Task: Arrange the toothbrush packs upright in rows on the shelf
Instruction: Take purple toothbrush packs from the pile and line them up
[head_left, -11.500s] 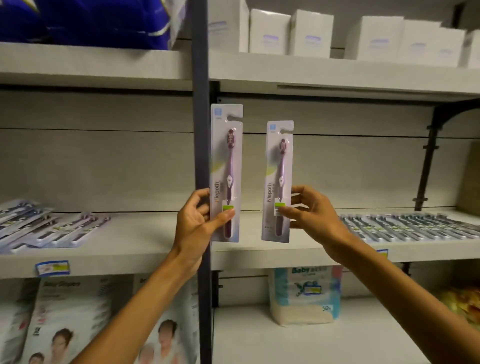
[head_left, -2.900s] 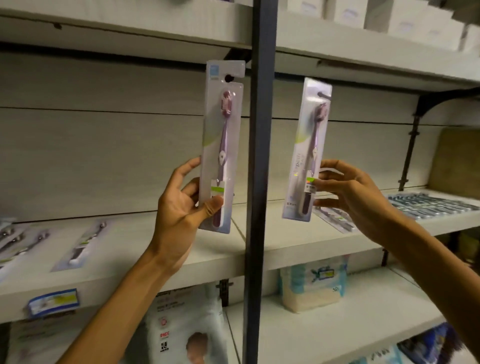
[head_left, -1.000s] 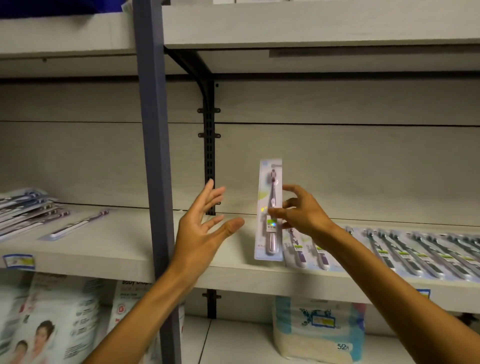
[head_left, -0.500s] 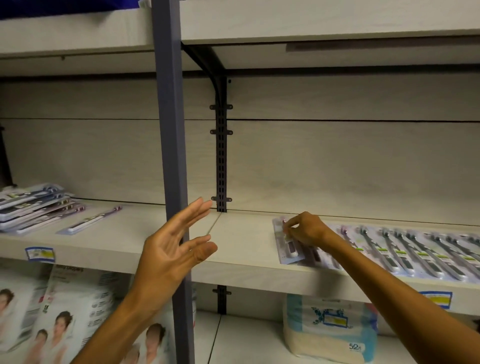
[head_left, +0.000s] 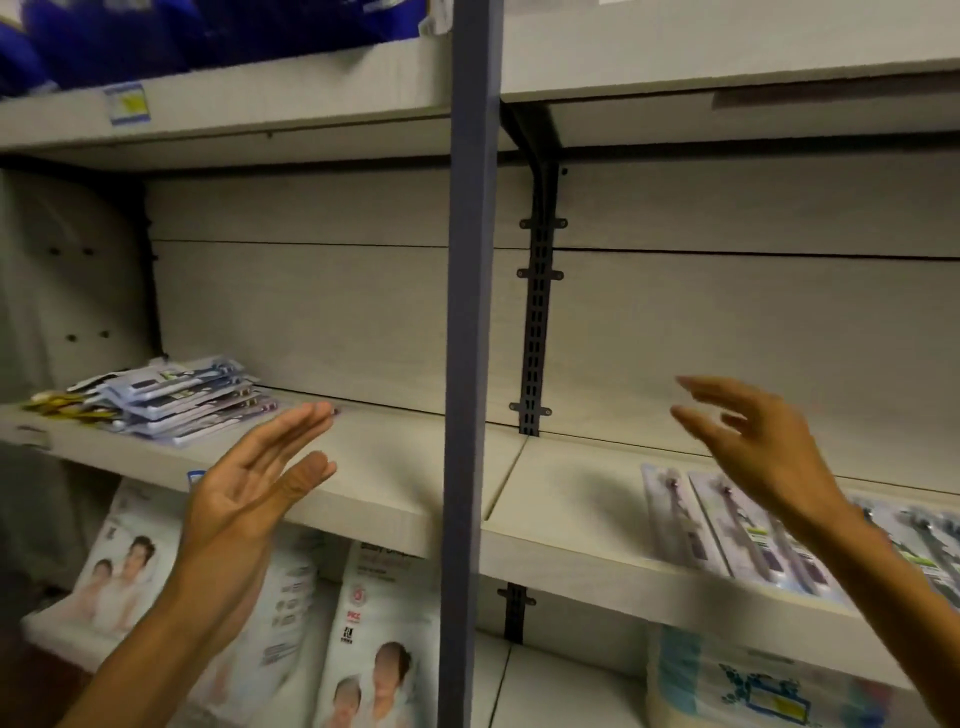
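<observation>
On the middle shelf (head_left: 374, 467), right-hand bay, the pack that the right hand (head_left: 763, 447) was pinching half a second ago now lies flat at the near end of the row of toothbrush packs (head_left: 727, 525), and that hand is up and away from it. Both hands are free: the left hand (head_left: 260, 483) hovers palm-up over the left bay, fingers straight and apart, gripping nothing; the right has its fingers loosely spread, nothing in them either. The view has swung left, and the untidy pile of packs (head_left: 176, 400) at the far left of the shelf comes into sight. That pile looks like the next source. One snag, by my reading: the row lies flat, not upright.
</observation>
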